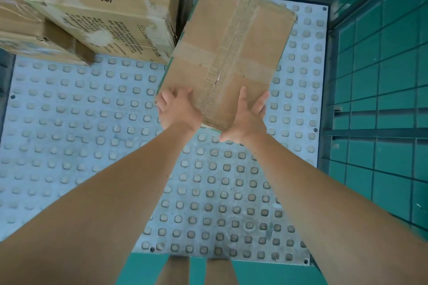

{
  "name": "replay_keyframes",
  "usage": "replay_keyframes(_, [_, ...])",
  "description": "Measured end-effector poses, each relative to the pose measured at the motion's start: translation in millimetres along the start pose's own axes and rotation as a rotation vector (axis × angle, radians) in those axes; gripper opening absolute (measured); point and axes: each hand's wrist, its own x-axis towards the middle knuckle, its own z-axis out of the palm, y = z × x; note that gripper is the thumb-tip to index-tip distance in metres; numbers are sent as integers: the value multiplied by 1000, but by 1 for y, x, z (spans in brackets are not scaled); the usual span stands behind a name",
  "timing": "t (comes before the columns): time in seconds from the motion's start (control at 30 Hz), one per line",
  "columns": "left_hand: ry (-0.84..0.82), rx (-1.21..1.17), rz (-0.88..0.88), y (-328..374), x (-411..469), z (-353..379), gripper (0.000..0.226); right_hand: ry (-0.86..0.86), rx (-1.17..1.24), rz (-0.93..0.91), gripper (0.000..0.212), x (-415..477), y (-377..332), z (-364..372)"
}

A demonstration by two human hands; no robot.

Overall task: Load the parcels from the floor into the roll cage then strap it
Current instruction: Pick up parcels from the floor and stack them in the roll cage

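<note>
**A:** What do the hands have hold of?

**B:** The left hand (178,109) grips the near left corner of a plain brown parcel (229,53), with its fingers curled onto the taped top face. The right hand (247,120) clasps the near right corner, thumb stretched up the top and fingers wrapped along the side edge.

**A:** So the parcel lies beyond both hands?

**B:** Yes. It stretches away from them, with its near end held between the two and both arms reaching out and down.

**A:** Is it set down?

**B:** That is hard to tell. It is over the studded grey roll cage base (92,146) and looks tilted, but whether its far end touches the base cannot be made out.

**A:** What is around it?

**B:** Just left of its far half stands a printed carton (104,7), which rests on a flatter carton (20,28) at the left edge. A dark frame rail (370,132) runs along the right, with the green tiled floor (382,76) beyond.
</note>
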Motion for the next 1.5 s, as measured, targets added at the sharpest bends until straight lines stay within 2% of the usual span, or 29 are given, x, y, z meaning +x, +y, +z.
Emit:
replay_keyframes(0.1, [-32, 57, 78, 0, 6, 2, 71, 53, -135, -19, 140, 12, 0, -2])
replay_keyframes(0.27, [-7, 221, 184, 3, 24, 2, 88, 190, -337, -128, 119, 41, -7, -30])
replay_keyframes(0.47, [36, 493, 257, 23, 54, 5, 100, 255, -333, -113, 113, 66, -15, -49])
replay_keyframes(0.73, [20, 574, 336, 54, 99, -17, 110, 372, -339, -124, 100, 93, -39, -73])
replay_keyframes(1.0, [12, 801, 369, 84, 127, -26, 112, 368, -396, -93, 93, 114, -53, -85])
replay_keyframes(1.13, [-2, 781, 384, 82, 128, -30, 107, 291, -392, -99, 95, 110, -54, -96])
replay_keyframes(1.3, [-96, 604, 344, 79, 124, -39, 106, 99, -267, -96, 108, 99, -53, -105])
replay_keyframes(1.37, [-136, 480, 356, 74, 116, -43, 100, 100, -137, -124, 106, 91, -49, -102])
replay_keyframes(1.5, [-81, 271, 454, 66, 78, -53, 70, 192, 208, -175, 92, 51, -43, -99])
